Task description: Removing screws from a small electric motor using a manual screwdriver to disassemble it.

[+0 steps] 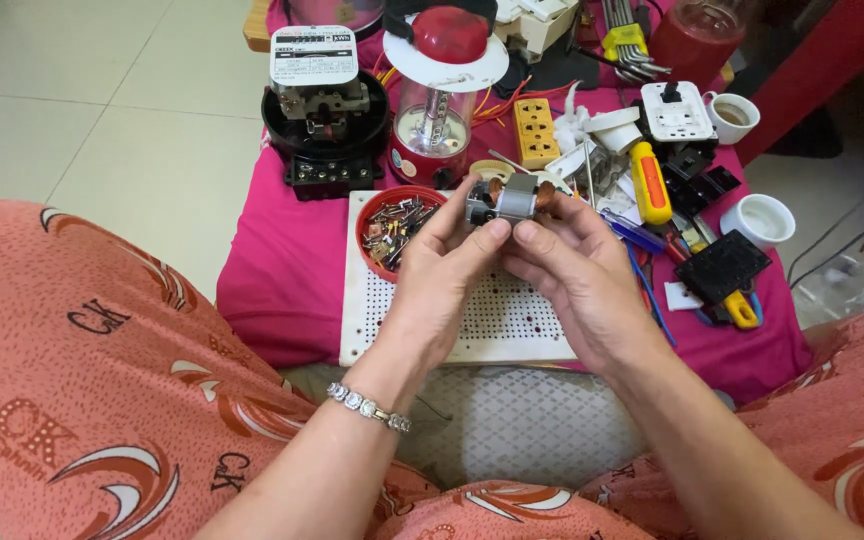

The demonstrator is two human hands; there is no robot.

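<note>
A person seated on the floor holds a small electric motor [510, 200], its copper windings showing at one end, above a white perforated board [512, 320]. The left hand [442, 270] keeps its grip pinched on the motor's near side with thumb and forefinger, while the right hand [577, 265] clasps the other side, fingertips pressed to the metal core. Just beside the left hand sits a red bowl of small metal parts [394, 228]. On the pink cloth [272, 270] beyond lie a yellow-handled screwdriver [649, 182], a yellow socket block [536, 131], a red-capped lantern [444, 95] and a black electricity meter [324, 110]. The step in hand appears to be inspecting or turning the motor; further work on it would likely call for a steady hold and a free hand for a tool.
</note>
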